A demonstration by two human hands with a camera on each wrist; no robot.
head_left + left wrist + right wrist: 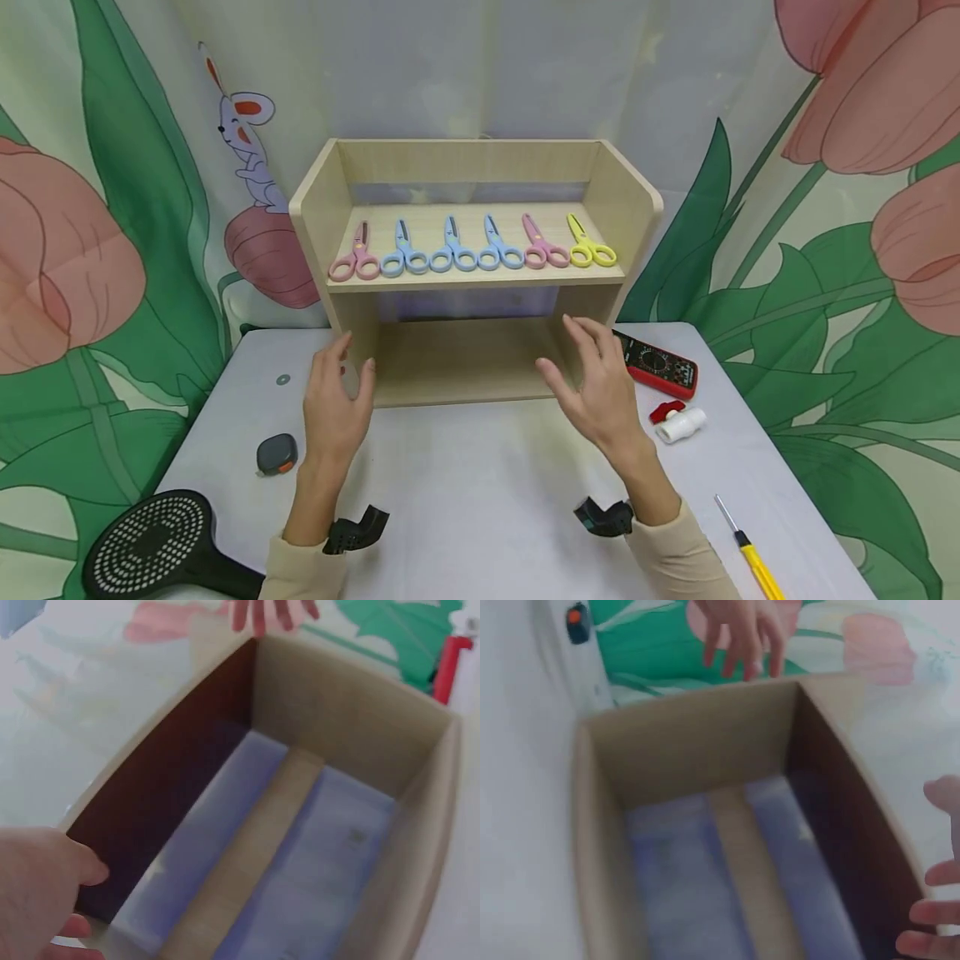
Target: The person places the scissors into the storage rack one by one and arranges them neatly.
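Shelf unit (pixel 480 275): light wood, two tiers, stands upright at the back-centre of the white table (pixel 480 492), open front facing the person.
Upper tier: six scissors in a row, handles toward the front. From the shelf's left end: pink scissors (pixel 356 258), three blue scissors (pixel 452 250), a second pink pair (pixel 542 246), yellow scissors (pixel 589 244).
Left hand (pixel 335 400): at the shelf's front left corner, fingers straight and spread, holding nothing. Contact with the side panel can't be confirmed.
Right hand (pixel 596 383): at the shelf's front right corner, fingers straight and spread, holding nothing. Contact also unclear.
Wrist views: blurred, looking into the lower tier (pixel 300 825) from each side, opposite hand visible across it.
Right of shelf: red multimeter (pixel 658 363) just beside the base, white valve with red handle (pixel 678 422) nearer the person, yellow screwdriver (pixel 752 552) well in front.
Left of shelf: grey tape measure (pixel 276 454), black perforated skimmer (pixel 153 546) well in front.
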